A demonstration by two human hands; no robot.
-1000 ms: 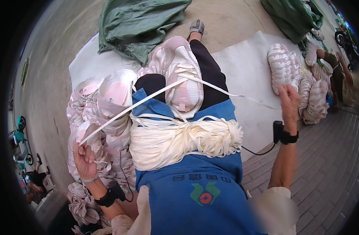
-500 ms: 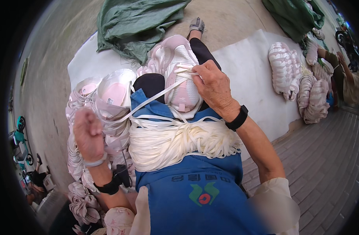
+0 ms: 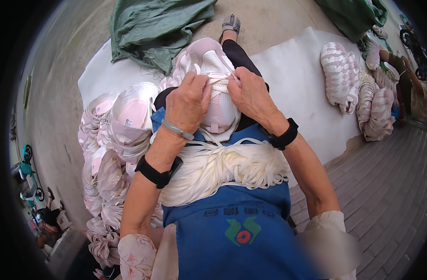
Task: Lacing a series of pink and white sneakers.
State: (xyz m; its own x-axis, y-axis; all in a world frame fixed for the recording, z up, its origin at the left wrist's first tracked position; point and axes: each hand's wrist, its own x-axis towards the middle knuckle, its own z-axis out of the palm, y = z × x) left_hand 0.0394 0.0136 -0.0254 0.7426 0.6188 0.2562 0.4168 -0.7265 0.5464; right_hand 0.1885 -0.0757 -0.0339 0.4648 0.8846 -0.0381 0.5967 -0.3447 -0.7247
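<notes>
A pink and white shoe upper (image 3: 218, 112) rests between my knees, its toe end toward me. Over its eyelets, my left hand (image 3: 187, 102) is closed with thumb and forefinger pinched on a white shoelace (image 3: 218, 76). Facing it on the right side of the upper, my right hand (image 3: 254, 93) also pinches the lace, close to the eyelet edge. Partly hidden by the fingers are the exact lace ends. A thick bundle of cream laces (image 3: 232, 165) lies across my lap on the blue apron (image 3: 222, 210).
Stacks of pink and white uppers (image 3: 131, 116) stand at my left. More bundled uppers (image 3: 339, 77) lie on the white sheet (image 3: 302, 98) at the right. Green cloth sacks (image 3: 157, 32) lie at the far side. Another person's arm (image 3: 411, 77) shows at the far right.
My left hand has come in from the left, over the uppers, to the shoe and now pinches the lace there. The long lace stretched out to the left no longer shows.
</notes>
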